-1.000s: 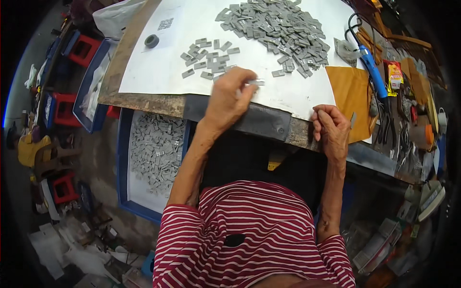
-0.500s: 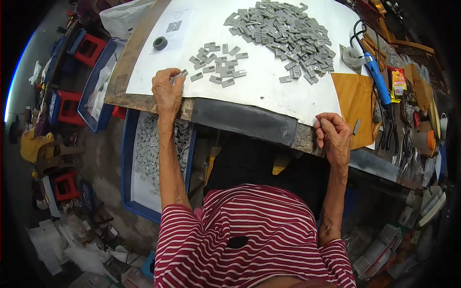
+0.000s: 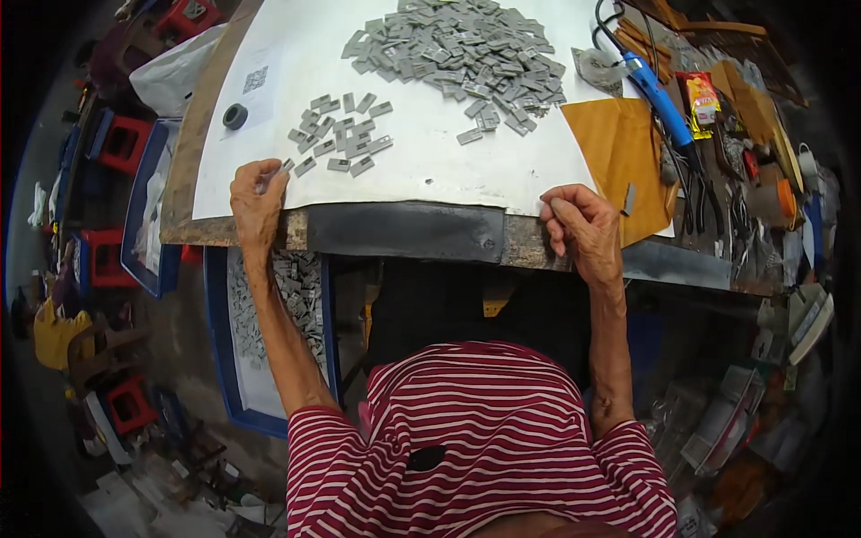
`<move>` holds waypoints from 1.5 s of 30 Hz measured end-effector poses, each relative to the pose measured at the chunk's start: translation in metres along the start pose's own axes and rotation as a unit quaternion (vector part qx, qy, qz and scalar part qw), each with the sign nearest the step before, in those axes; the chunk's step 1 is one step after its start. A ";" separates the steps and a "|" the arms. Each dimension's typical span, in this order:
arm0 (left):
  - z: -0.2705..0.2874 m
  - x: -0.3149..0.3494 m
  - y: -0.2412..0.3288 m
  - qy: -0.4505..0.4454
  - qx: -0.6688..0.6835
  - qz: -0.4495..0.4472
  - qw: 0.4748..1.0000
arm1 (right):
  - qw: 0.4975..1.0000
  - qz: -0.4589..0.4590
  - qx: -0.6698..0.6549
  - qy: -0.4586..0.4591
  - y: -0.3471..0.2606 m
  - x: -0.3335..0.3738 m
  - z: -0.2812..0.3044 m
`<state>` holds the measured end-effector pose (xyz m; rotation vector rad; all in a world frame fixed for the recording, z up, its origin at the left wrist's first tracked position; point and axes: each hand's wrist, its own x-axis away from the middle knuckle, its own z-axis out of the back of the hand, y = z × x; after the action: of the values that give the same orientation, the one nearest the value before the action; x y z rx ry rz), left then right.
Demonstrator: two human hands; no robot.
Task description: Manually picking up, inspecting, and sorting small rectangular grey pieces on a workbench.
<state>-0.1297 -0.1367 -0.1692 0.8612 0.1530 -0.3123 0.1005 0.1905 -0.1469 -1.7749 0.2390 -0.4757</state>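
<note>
My left hand (image 3: 259, 199) rests at the near left edge of the white-covered table, thumb and fingers pinched on a small grey rectangular piece (image 3: 287, 166). Just beyond lies a loose group of similar grey pieces (image 3: 338, 164), some showing a small dark hole. A much larger heap of these pieces (image 3: 466, 54) spreads across the far middle. At the table's front edge, on the right, my right hand (image 3: 581, 224) is closed with thumb against curled fingers; whatever they may hold is too small to make out.
A dark tape roll (image 3: 235, 117) sits on the table's left. Brown paper (image 3: 619, 152), a blue corded tool (image 3: 659, 99) and pliers (image 3: 704, 206) lie on the right. Below the table's left side stands a blue tray (image 3: 218, 341) of grey pieces. Red stools (image 3: 126, 143) stand farther left.
The whole view has shifted, so the table and its pieces appear farther left. Both hands keep nearly the same pose and place at the table edge.
</note>
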 end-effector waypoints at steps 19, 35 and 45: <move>-0.141 0.007 0.128 -0.133 -0.015 -0.279 0.951 | 0.993 0.044 0.082 0.071 -0.015 0.020 0.015; -0.149 0.017 0.135 -0.099 0.020 -0.273 0.957 | 0.816 0.230 0.489 0.207 -0.015 -0.006 0.116; -0.144 0.020 0.142 -0.119 0.075 -0.251 0.958 | 0.754 0.282 0.589 0.074 -0.025 -0.012 0.120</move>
<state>-0.0648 0.0555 -0.1652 0.9198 0.1235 -0.9101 0.1403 0.3073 -0.1487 -0.3643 0.4418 -0.2091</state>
